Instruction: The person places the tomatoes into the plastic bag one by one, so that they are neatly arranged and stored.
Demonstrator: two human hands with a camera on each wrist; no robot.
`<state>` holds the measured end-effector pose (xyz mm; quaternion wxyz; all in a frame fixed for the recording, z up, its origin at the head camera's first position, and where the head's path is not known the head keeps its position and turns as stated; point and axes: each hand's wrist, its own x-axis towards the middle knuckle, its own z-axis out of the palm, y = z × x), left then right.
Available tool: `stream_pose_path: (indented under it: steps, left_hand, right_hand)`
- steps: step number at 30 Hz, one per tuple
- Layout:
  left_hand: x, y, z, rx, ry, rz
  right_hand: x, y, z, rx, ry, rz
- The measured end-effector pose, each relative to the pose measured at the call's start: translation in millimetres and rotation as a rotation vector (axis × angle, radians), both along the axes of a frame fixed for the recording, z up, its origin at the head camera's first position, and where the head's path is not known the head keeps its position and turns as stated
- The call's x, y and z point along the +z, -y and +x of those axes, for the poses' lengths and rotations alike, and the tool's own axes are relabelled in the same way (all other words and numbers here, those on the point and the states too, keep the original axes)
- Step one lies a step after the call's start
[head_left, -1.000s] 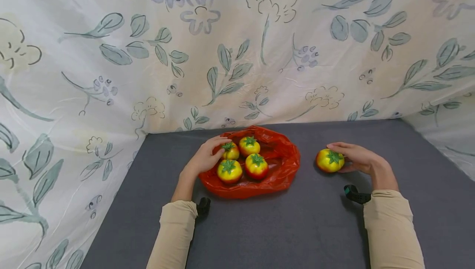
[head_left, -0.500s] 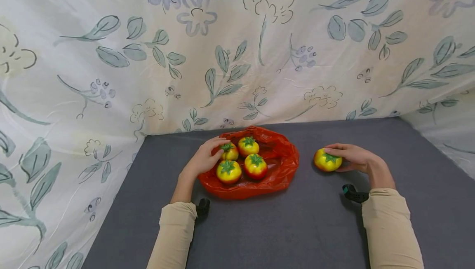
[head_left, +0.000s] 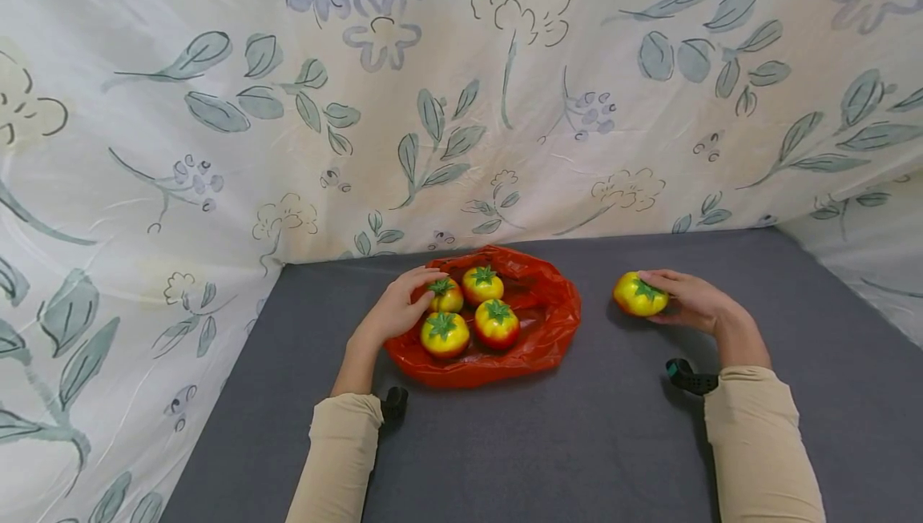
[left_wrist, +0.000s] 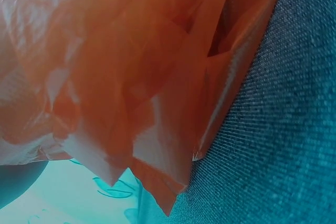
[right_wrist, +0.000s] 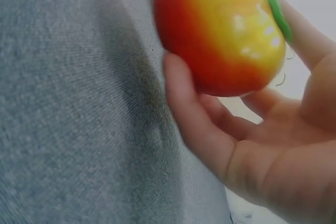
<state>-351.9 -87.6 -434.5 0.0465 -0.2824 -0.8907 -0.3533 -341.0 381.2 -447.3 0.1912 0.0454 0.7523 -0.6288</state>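
Five tomatoes showed in all — four (head_left: 446, 296) (head_left: 483, 284) (head_left: 497, 323) (head_left: 445, 333) on one red plastic bag (head_left: 551, 323) and one (head_left: 638, 295) apart on the grey cloth — along with two hands (head_left: 397, 308) (head_left: 688, 300) and two beige sleeves (head_left: 335, 459) (head_left: 760, 447).
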Motion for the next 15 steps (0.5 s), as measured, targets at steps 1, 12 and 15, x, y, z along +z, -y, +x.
stream_pose_path:
  steps: [1,12,15]
  left_hand:
    - [0.1,0.0,0.1,0.0,0.001,0.0]
    - [-0.2,0.0,0.6,0.0,0.008,-0.001]
    - [0.3,-0.5,1.0,-0.004,0.005,0.001]
  right_hand:
    - [0.7,-0.3,-0.2,-0.021,-0.008,-0.019]
    - [12.3,-1.5,0.6,-0.159,-0.053,-0.231]
    - [17.7,0.2,2.9,-0.167,-0.058,-0.292]
